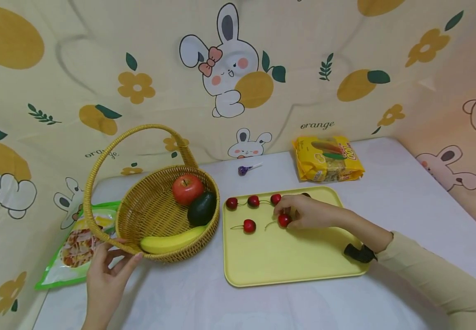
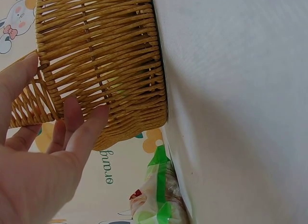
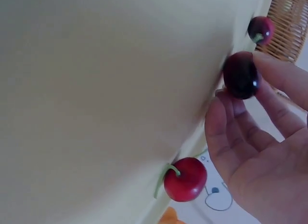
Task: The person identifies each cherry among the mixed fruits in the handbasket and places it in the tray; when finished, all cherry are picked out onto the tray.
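Observation:
On the yellow tray (image 1: 287, 261) my right hand (image 1: 308, 211) pinches a red cherry (image 1: 284, 221) with fingers and thumb; the same dark red cherry (image 3: 241, 75) shows in the right wrist view. Other cherries lie beside it: one on the left (image 1: 249, 226) and several in the back row (image 1: 253, 201). Part of that row is hidden behind my hand. My left hand (image 1: 107, 275) holds the wicker basket (image 1: 217, 204) at its near rim, by the foot of the handle. Inside the basket are a red apple (image 1: 187, 189), a dark avocado (image 1: 202, 208) and a banana (image 1: 172, 241).
A yellow packet (image 1: 326, 158) stands behind the tray. A purple lollipop (image 1: 244, 170) lies at the back, near the patterned cloth wall. Left of the basket, partly behind its handle, is a green-edged bag (image 1: 77, 247). A small dark object (image 1: 359, 253) is by my right wrist.

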`<state>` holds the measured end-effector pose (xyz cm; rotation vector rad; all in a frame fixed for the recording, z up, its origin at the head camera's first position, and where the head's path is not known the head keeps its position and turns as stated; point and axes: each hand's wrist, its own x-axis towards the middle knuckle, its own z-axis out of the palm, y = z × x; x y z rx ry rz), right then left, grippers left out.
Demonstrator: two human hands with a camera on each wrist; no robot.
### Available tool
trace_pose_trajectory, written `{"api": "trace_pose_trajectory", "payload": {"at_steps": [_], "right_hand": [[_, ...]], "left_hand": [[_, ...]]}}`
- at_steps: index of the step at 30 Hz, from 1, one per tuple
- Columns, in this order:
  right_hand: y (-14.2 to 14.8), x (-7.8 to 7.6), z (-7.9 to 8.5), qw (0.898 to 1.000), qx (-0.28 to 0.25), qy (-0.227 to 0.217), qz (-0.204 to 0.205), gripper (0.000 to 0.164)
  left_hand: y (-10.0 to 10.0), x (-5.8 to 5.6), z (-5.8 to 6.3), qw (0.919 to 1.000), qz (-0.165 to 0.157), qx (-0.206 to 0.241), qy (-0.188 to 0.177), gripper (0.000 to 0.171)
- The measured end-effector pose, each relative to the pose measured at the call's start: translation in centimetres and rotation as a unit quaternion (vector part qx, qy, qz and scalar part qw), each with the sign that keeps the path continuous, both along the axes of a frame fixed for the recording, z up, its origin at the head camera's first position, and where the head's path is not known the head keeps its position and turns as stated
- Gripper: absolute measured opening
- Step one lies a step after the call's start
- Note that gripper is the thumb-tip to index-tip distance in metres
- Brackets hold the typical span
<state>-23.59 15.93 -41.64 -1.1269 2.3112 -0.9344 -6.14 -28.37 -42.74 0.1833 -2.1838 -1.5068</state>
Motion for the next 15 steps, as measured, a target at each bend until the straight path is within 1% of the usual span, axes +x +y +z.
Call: {"api": "trace_pose_trajectory", "payload": {"at_steps": [3,4,6,8,10,11,13,14,15], "right_hand": [[-0.2,0.2,0.4,0.999,0.005,0.035,-0.019,0.029],[-0.3,0.3,0.6,0.998,0.007,0.055,-0.029,0.029],[-0.7,0.7,0.8,0.992,0.005,0.113,-0.05,0.03],[-1.2,1.3,0.8,0.981,0.012,0.18,-0.078,0.037],[-1.7,2.0,0.8,0.962,0.042,0.25,-0.101,0.051],[-1.9,2.4,0.8,0.953,0.063,0.274,-0.108,0.059],[-2.3,3.1,0.7,0.941,0.112,0.298,-0.113,0.073],[-2.5,3.5,0.7,0.939,0.134,0.296,-0.112,0.079],[-2.6,3.8,0.7,0.937,0.155,0.293,-0.11,0.083]], "left_hand": [[0.0,-0.1,0.0,1.0,-0.001,0.003,0.001,0.048],[0.1,-0.1,0.1,1.0,0.0,0.0,0.0,0.048],[0.0,-0.1,0.1,1.0,0.0,-0.004,0.001,0.048],[0.0,-0.2,0.1,1.0,-0.002,-0.006,0.003,0.048],[0.0,-0.2,0.2,1.0,-0.002,-0.007,0.002,0.049],[0.1,-0.2,0.3,0.9998,0.003,-0.017,-0.006,0.05],[0.2,0.1,0.7,0.9971,0.033,-0.06,-0.033,0.054],[0.3,0.2,1.0,0.9943,0.053,-0.083,-0.042,0.059],[0.5,0.5,1.4,0.9915,0.072,-0.1,-0.04,0.065]]}}
